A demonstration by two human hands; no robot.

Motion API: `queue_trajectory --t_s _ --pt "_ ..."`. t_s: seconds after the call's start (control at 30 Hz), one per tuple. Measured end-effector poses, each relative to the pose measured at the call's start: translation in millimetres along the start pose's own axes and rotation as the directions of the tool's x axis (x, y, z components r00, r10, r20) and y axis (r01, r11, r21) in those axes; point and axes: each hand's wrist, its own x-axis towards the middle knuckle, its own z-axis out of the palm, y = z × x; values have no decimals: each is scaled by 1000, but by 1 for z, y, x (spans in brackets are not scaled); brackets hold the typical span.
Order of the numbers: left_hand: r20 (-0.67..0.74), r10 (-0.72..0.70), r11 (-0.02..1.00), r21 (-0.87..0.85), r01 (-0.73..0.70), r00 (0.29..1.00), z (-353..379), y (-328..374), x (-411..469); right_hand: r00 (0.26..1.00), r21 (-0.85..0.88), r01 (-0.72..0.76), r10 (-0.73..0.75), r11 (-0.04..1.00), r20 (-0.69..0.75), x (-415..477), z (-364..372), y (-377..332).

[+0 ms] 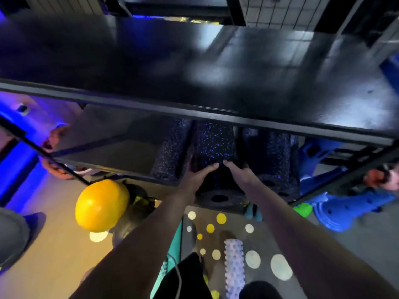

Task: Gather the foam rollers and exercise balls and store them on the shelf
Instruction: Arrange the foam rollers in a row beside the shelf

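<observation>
A black foam roller with blue speckles (pixel 216 145) lies lengthwise on the lower level of a black metal shelf (pixel 194 113), its hollow end facing me. My left hand (pixel 197 176) and my right hand (pixel 238 173) both rest on top of it, fingers curled over it. Two similar speckled rollers lie beside it, one on the left (pixel 170 152) and one on the right (pixel 274 156). A yellow exercise ball (pixel 101 206) sits low at the left, beside the shelf. A white knobbed roller (pixel 234 264) lies on the floor by my feet.
The shelf's wide black top board (pixel 216 61) juts out above the rollers. Blue plastic pieces (pixel 336 210) and a green object (pixel 303 209) lie on the floor at the right. A spotted mat (pixel 254 240) covers the floor below me. Another person's hands show at the left (pixel 54 143) and right (pixel 382 178).
</observation>
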Motion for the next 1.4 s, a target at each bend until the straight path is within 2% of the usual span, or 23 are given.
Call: queue_trajectory --t_s 0.13,0.2,0.37,0.47,0.53,0.57,0.63,0.67,0.73,0.83,0.97,1.03,1.1,1.2,1.27,1.4 --pt "8 -70 996 -49 70 998 17 11 23 999 -130 -10 3 991 -55 9 -16 6" --pt "-21 -117 993 -19 117 993 25 10 34 995 -164 2 -17 987 -95 15 -25 15" --pt "27 -68 997 45 67 997 38 -15 74 997 -164 33 -42 986 -57 40 -32 39" --pt "-90 -48 996 66 54 995 40 -30 91 996 -235 90 -92 968 4 49 -37 54" --pt "-168 -48 972 219 84 985 38 -43 91 997 -415 76 -77 907 14 50 -44 67" --pt "-140 -93 949 287 131 986 37 -51 84 1000 -475 26 -28 880 3 49 -48 73" --pt "20 -264 925 287 247 964 43 -57 70 998 -467 -68 66 881 -21 49 -53 91" --pt "91 -299 927 263 267 950 48 -61 69 997 -458 -77 75 886 -21 47 -54 97" --pt "141 -262 938 269 218 955 61 -69 75 996 -478 -86 87 874 -19 44 -52 102" --pt "117 -265 916 342 212 957 71 -76 72 994 -449 -107 111 887 -18 44 -46 107" --pt "134 -301 921 298 251 944 51 -75 42 1000 -435 -3 -2 900 -11 70 -51 166" --pt "94 -303 918 297 263 948 30 -82 21 1000 -465 0 -5 885 -10 30 -49 143" --pt "39 -288 928 259 268 957 4 -87 -9 999 -569 42 -52 822 -2 -21 -41 120" --pt "-52 -202 935 287 209 978 -29 -91 -68 994 -625 113 -92 772 67 -70 -32 117" --pt "-107 -137 966 204 157 985 -51 -102 -123 984 -623 177 -119 762 134 -111 -22 123" --pt "-202 -136 978 129 164 970 -85 -124 -234 951 -655 274 -97 705 293 -194 6 139"
